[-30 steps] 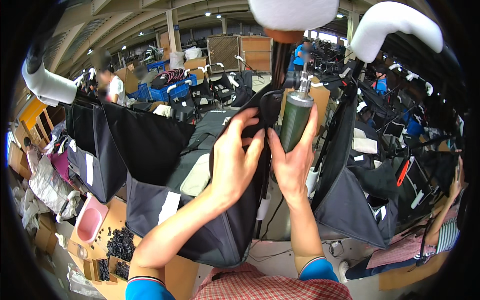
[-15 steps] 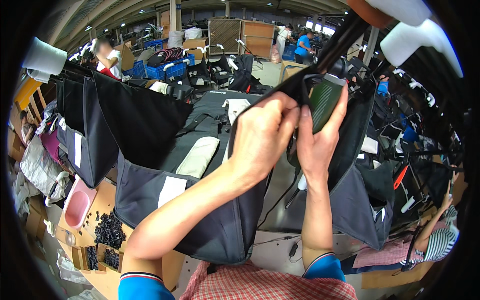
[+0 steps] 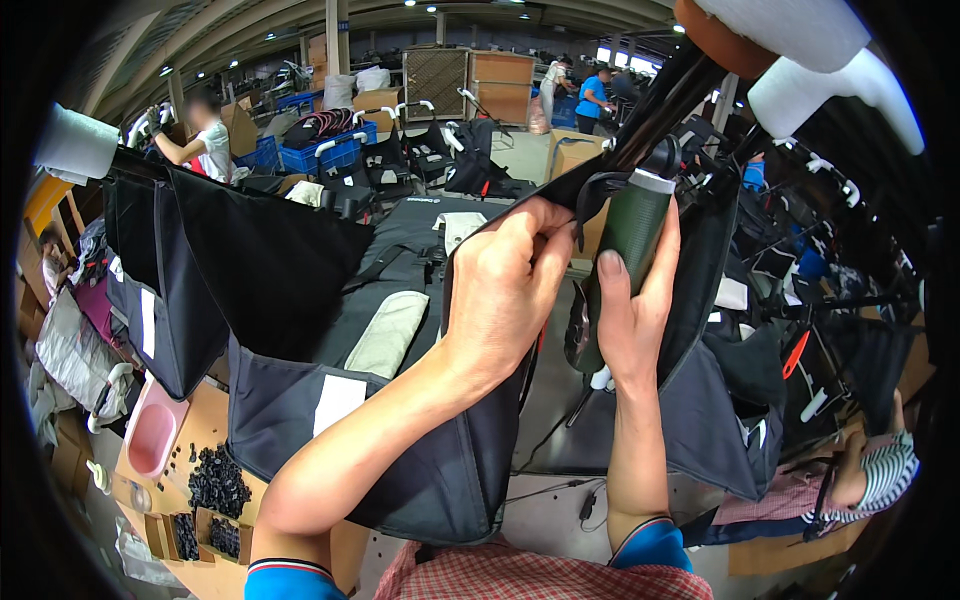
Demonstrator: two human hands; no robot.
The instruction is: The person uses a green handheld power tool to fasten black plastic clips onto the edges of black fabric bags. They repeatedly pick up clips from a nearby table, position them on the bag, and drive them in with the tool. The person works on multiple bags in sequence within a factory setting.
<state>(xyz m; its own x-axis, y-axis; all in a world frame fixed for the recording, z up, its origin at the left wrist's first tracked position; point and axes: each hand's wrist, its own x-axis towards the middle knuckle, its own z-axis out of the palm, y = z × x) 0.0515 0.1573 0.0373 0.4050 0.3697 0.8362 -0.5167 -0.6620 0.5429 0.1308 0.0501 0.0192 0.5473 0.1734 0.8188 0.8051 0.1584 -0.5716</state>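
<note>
In my right hand is an electric screwdriver with a dark green ribbed grip, its tip pointing down. The fingers lie along the far side of the grip and the thumb on the near side. My left hand is closed in a pinch on the edge of black fabric, right beside the screwdriver. That fabric hangs from dark frame tubes. A grey-black fabric seat with a pale pad spreads below my left forearm.
White-wrapped handles jut in at upper right, another wrapped handle at left. Lower left, a wooden table carries a pink tray and a heap of small black parts. A co-worker's arm and striped sleeve show at right.
My left hand has shifted slightly left and down, still pinching fabric. My right thumb has moved down the screwdriver, away from the left fingers. The view has shifted a little.
</note>
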